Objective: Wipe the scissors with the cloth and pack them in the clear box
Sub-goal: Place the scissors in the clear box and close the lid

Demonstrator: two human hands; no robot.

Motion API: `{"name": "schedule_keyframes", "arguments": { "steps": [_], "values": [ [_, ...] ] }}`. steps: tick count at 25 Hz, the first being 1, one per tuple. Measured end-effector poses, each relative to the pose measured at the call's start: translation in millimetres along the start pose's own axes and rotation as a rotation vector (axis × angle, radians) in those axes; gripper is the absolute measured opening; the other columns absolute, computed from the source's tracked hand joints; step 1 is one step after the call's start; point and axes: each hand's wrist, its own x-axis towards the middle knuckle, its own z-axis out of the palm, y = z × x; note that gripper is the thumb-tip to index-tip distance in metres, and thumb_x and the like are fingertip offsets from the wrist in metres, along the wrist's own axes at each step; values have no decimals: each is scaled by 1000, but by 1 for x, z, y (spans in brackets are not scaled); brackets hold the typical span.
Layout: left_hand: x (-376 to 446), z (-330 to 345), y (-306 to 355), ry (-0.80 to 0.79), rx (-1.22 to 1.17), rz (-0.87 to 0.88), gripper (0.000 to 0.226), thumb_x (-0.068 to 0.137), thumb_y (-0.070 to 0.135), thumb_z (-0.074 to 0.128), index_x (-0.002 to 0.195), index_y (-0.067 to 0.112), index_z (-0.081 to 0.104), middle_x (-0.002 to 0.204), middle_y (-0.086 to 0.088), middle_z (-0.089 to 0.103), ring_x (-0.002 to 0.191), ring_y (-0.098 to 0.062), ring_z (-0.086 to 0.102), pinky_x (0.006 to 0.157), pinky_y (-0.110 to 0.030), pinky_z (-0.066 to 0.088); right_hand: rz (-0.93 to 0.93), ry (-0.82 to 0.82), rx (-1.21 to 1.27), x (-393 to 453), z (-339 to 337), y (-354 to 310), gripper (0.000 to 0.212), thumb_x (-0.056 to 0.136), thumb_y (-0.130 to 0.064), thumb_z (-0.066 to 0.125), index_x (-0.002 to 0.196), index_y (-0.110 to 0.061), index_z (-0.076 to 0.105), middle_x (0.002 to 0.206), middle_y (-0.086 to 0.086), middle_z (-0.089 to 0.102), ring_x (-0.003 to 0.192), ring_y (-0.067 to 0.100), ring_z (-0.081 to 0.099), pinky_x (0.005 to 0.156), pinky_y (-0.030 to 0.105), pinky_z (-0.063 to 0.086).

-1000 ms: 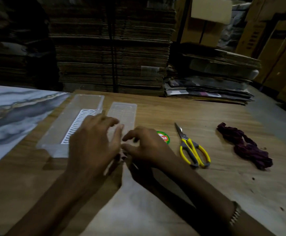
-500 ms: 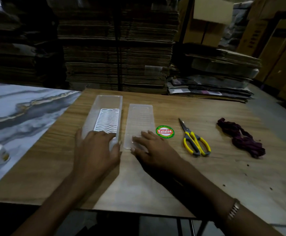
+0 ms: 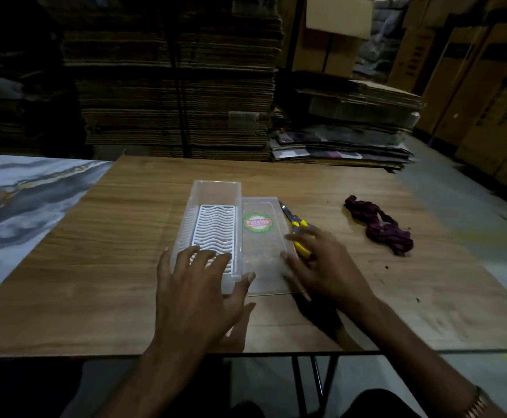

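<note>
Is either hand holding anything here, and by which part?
Nothing is gripped. The left hand rests with spread fingers on the near end of the box. The right hand lies over the scissors handles; a hold cannot be told.

The blurred right hand (image 3: 321,263) hides the handle loops of the yellow-handled metal scissors (image 3: 295,226).

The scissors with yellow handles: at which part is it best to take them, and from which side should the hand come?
Probably by the yellow handles. The scissors lie flat, blades pointing away, handles nearest the right hand, which hovers over them. Come from above and the near side, avoiding the lid alongside.
</note>
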Motion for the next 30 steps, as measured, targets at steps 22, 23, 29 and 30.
{"name": "schedule_keyframes", "arguments": {
  "steps": [22, 23, 29, 30],
  "values": [
    [-28, 13, -28, 99, -325, -395, 114, 64, 66, 90, 158, 18, 46, 137, -21, 72, 117, -48, 71, 92, -54, 59, 524, -156, 735, 88, -62, -80, 28, 91, -11, 82, 118, -10, 75, 87, 13, 75, 64, 16, 66, 56, 25, 56],
    [-28, 11, -28, 90, -332, -410, 113, 65, 64, 91, 158, 19, 45, 139, -20, 72, 119, -47, 70, 94, -54, 58, 481, -206, 745, 91, -56, -102, 30, 89, -10, 81, 117, -19, 75, 95, 16, 79, 69, 17, 68, 59, 28, 57],
    [-29, 6, -27, 122, -364, -389, 104, 70, 62, 90, 155, 19, 50, 139, -16, 73, 113, -47, 72, 88, -50, 58, 396, -274, 403, 104, 24, -163, 20, 75, -21, 70, 89, -17, 84, 93, 10, 82, 88, 29, 77, 75, 44, 67],
    [-29, 7, -27, 120, -356, -392, 103, 69, 59, 92, 155, 19, 51, 139, -17, 73, 112, -47, 72, 86, -50, 57, 382, -273, 366, 103, 33, -168, 25, 76, -23, 69, 94, -13, 83, 96, 13, 81, 91, 32, 77, 80, 45, 67]
  ]
}}
